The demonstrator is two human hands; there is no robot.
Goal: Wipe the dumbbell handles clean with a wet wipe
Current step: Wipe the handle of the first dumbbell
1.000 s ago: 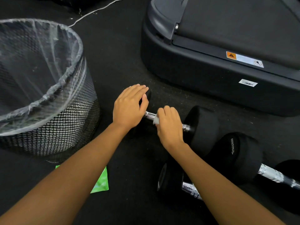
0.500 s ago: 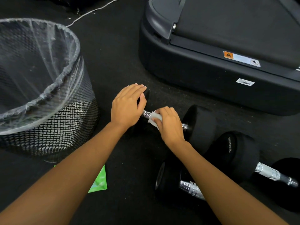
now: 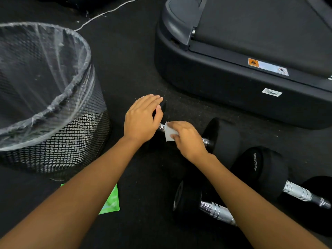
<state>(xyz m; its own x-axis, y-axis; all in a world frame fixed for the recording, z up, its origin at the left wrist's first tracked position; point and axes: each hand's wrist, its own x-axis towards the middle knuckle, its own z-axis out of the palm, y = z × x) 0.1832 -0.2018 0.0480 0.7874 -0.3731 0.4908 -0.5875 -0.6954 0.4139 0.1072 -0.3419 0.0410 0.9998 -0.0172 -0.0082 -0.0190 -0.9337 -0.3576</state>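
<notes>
Left hand point(image 3: 142, 119) flat atop dumbbell point(image 3: 222, 139) head, fingers point(image 3: 150, 100) released straight. Right hand point(image 3: 188, 139) over handle point(image 3: 205, 141), fingers point(image 3: 177, 124) grasping wet wipe point(image 3: 168, 133).

Single cam, head-worn, wide-angle, pitched steeply down at the floor point(image 3: 133, 56). Close range: forearms enter from 7 and 5 o'clock, and the left hand point(image 3: 142, 119) and right hand point(image 3: 188, 139) meet at frame centre. Bin point(image 3: 53, 112) cropped at 9 o'clock, treadmill point(image 3: 233, 97) cropped at 1–2, dumbbells point(image 3: 265, 169) at 4.
</notes>
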